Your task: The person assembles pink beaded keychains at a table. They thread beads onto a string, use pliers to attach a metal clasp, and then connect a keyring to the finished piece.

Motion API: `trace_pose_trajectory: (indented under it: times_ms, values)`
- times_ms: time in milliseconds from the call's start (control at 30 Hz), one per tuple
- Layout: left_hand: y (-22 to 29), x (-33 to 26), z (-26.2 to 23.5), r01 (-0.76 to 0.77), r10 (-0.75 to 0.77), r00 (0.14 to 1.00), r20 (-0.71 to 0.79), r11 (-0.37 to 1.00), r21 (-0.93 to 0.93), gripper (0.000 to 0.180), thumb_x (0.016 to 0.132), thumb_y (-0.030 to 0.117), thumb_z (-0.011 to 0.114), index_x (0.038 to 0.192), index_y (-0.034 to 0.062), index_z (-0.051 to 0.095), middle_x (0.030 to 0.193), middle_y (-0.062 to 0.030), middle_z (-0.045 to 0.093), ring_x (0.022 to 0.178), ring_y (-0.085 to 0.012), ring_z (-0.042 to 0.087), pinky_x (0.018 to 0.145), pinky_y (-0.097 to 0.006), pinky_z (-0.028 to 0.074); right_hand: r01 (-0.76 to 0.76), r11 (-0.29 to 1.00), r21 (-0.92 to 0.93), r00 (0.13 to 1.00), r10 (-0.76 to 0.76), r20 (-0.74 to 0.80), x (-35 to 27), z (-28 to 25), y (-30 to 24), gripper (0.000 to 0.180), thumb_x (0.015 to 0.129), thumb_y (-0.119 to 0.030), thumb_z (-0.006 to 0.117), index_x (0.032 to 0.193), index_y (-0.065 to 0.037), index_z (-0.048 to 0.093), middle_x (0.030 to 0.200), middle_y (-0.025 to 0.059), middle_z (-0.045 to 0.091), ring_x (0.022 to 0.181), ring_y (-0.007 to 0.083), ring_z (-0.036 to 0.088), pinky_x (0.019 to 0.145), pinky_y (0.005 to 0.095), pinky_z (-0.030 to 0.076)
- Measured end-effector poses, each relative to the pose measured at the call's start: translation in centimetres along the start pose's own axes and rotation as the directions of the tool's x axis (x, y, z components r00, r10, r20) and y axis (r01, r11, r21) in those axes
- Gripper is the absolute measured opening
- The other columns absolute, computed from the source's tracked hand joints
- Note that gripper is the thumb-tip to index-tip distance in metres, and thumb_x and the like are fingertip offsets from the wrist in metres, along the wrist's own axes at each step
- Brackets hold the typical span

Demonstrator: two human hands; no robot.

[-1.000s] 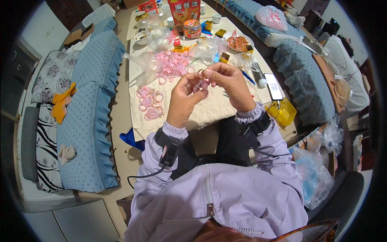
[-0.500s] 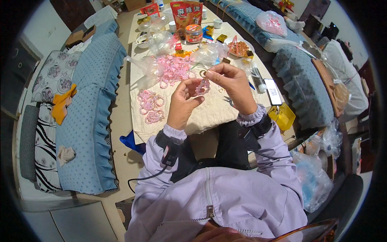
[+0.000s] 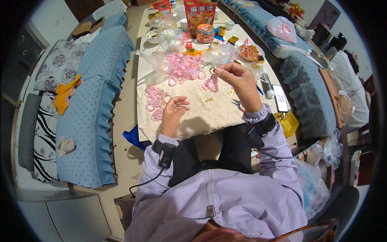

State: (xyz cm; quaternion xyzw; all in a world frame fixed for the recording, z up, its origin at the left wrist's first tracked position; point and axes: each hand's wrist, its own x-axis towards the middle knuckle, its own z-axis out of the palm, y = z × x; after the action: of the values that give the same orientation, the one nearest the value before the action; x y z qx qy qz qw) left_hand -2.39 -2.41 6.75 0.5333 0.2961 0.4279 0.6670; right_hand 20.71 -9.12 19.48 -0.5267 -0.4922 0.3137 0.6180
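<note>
My right hand [image 3: 242,86] is raised over the table, thumb and forefinger pinching a small gold-coloured ring [image 3: 213,71]. Just beneath the ring is a cluster of pink beads [image 3: 210,84], which appears to hang from it; the link between them is too small to make out. Lower and to the left, my left hand [image 3: 174,115] is empty, its fingers apart and slightly curled. Beside it lies a group of pink beaded loops [image 3: 156,101]. Farther back spreads a larger pile of pink beaded pieces [image 3: 183,68]. Pliers [image 3: 238,105] lie partly behind my right wrist.
A cream cloth [image 3: 193,121] covers the table. Tiny gold-coloured pieces [image 3: 209,99] lie on it. A phone [image 3: 280,99] with a lit screen is at the right edge. Plastic bags, a red packet [image 3: 200,16], a jar [image 3: 205,33] and a plate of nuts [image 3: 249,51] stand farther back.
My left hand has let go of the pink beads, opened and dropped down and left. My right hand still pinches the ring. The whole view has shifted slightly.
</note>
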Motion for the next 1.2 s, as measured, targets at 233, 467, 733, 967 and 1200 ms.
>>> trace_pose_trajectory:
  times_ms: [233,467,733,967,1200]
  values:
    - [-3.4,-1.0,-1.5,0.093,-0.088,0.995,-0.054,0.989,0.113,0.034,0.087,-0.009,0.048,0.117,-0.0013,0.061,0.106,-0.0092,0.066,0.092,-0.0147,0.064,0.087,-0.027,0.05,-0.027,0.999,0.032,0.999,0.026,0.032,1.6,0.6,1.1,0.02,0.092,-0.02,0.075,0.096,0.0,0.074,0.084,0.001,0.071,0.078,0.0057,0.061,0.071,0.0216,0.047]
    - [-5.6,-1.2,-2.5,0.11,-0.091,0.992,-0.093,0.967,0.23,0.026,0.092,-0.004,0.05,0.115,-0.002,0.063,0.107,-0.0101,0.068,0.093,-0.0152,0.065,0.086,-0.027,0.052,-0.058,0.998,-0.022,0.997,0.059,0.039,4.1,1.1,2.6,0.021,0.092,-0.02,0.076,0.098,0.001,0.074,0.086,0.0003,0.071,0.079,0.0053,0.06,0.073,0.0215,0.047]
    - [-6.6,-2.3,-3.4,0.08,-0.051,0.996,-0.074,0.882,0.464,0.018,0.094,0.0,0.056,0.108,0.0005,0.067,0.104,-0.0062,0.068,0.095,-0.0131,0.065,0.087,-0.027,0.051,0.058,0.935,-0.35,0.991,-0.011,0.134,13.8,3.2,8.1,0.025,0.095,-0.021,0.072,0.102,0.002,0.073,0.091,0.0035,0.071,0.087,0.0089,0.064,0.079,0.0244,0.051]
    - [-6.4,-2.1,-3.4,0.103,-0.073,0.994,-0.08,0.871,0.481,0.016,0.093,-0.001,0.059,0.107,0.0008,0.068,0.103,-0.006,0.067,0.095,-0.0143,0.066,0.086,-0.028,0.05,0.108,0.904,-0.413,0.993,-0.077,0.091,10.2,1.5,15.8,0.024,0.096,-0.02,0.07,0.107,0.001,0.072,0.098,0.0074,0.073,0.088,0.0126,0.066,0.079,0.0281,0.052]
    - [-6.3,-2.4,-3.1,0.041,-0.002,0.998,-0.07,0.825,0.564,0.015,0.093,-0.001,0.059,0.106,0.0003,0.068,0.102,-0.0058,0.068,0.094,-0.0152,0.066,0.085,-0.028,0.05,-0.105,0.917,-0.384,0.994,0.097,-0.04,-2.7,-5.8,18.0,0.014,0.094,-0.011,0.067,0.101,-0.001,0.071,0.092,0.0079,0.07,0.083,0.0152,0.065,0.078,0.0279,0.051]
